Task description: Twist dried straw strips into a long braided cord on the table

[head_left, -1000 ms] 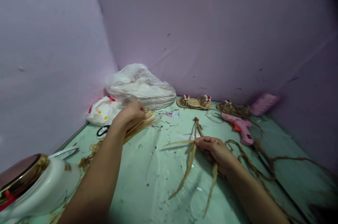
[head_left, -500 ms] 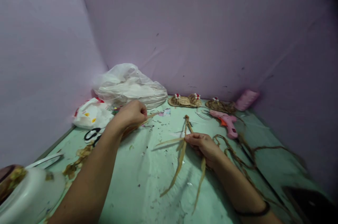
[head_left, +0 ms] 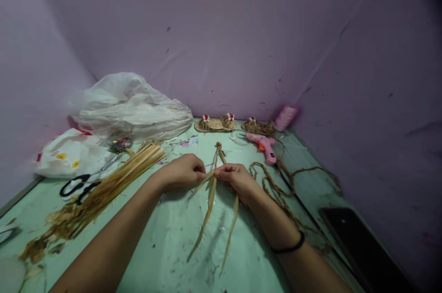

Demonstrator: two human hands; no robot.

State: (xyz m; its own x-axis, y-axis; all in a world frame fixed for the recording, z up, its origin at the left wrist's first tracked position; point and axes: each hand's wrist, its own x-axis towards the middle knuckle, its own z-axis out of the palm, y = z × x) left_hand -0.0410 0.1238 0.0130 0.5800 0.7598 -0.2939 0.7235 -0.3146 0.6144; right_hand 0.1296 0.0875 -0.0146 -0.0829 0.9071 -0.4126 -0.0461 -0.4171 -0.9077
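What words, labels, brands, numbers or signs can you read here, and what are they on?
No readable text anywhere.
Small white bag: red and yellow marks, no letters I can make out.
Pink glue gun: small dark red patch on the handle, too small to read.

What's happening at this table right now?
A person is working on a knotted fibre cord with both hands. The right hand pinches it below the knot, with loose strips trailing toward the person. The left hand is at another strip; its grip is hard to make out. A bundle of dried strips lies to the left, and a pink glue gun lies beyond the right hand.
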